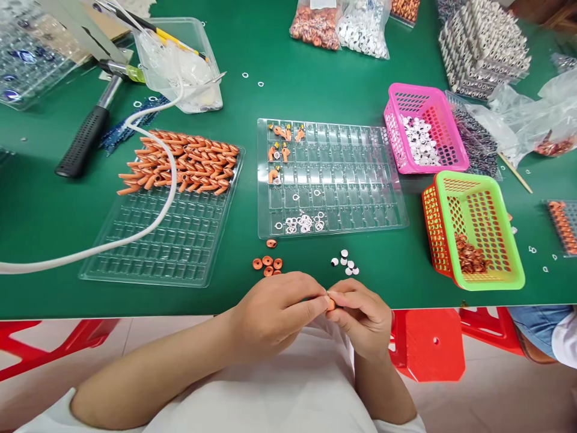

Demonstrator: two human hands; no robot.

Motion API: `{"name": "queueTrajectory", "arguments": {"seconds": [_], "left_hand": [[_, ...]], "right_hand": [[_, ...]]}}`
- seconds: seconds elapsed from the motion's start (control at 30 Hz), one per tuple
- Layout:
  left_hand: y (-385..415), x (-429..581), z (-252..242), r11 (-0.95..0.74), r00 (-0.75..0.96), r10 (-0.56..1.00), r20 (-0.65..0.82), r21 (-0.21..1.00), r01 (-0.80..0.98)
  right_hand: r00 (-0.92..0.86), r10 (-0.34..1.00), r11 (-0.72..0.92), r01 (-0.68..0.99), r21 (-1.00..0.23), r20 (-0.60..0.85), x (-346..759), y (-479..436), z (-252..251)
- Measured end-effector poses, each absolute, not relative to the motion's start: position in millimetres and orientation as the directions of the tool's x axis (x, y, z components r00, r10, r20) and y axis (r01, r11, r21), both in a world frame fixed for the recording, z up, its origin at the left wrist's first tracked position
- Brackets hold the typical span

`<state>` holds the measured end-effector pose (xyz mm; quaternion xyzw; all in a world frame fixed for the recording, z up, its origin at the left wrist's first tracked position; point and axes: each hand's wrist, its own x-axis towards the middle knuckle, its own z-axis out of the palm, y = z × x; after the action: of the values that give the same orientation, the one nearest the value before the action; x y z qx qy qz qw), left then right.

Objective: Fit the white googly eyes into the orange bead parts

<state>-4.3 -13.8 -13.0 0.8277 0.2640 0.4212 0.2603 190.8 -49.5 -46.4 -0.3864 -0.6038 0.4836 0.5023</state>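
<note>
My left hand [274, 313] and my right hand [363, 319] meet at the near table edge, both pinched closed on one small orange piece [331, 304] between the fingertips. Just beyond them lie several orange rings [267, 263] and a few small white discs [346, 262] on the green table. Farther back is a clear compartment tray [331, 180] holding a few finished orange parts at its top left and several white rings at its front. To the left, another clear tray [166, 240] carries a heap of orange tube parts [180, 162].
A pink basket [424, 129] of white pieces and a green-orange basket [473, 228] of copper rings stand at the right. Bags of parts line the back. A hammer-like tool [85, 141], a white hose [148, 222] and a plastic tub [180, 63] lie at left. Another person's knee [541, 325] shows at right.
</note>
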Motion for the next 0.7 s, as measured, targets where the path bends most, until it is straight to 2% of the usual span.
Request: {"name": "queueTrajectory", "arguments": {"seconds": [0.23, 0.7], "left_hand": [[-14.3, -4.4, -15.0, -0.724, 0.504, 0.659, 0.559, 0.653, 0.222], [-20.7, -3.4, -17.7, -0.695, 0.484, 0.700, 0.525, 0.656, 0.295]], "right_hand": [[-0.213, 0.947, 0.244, -0.003, -0.970, 0.239, 191.2, -50.3, -43.9], [-0.178, 0.940, 0.315, 0.137, -0.939, 0.290, 185.1, -52.5, -39.7]]}}
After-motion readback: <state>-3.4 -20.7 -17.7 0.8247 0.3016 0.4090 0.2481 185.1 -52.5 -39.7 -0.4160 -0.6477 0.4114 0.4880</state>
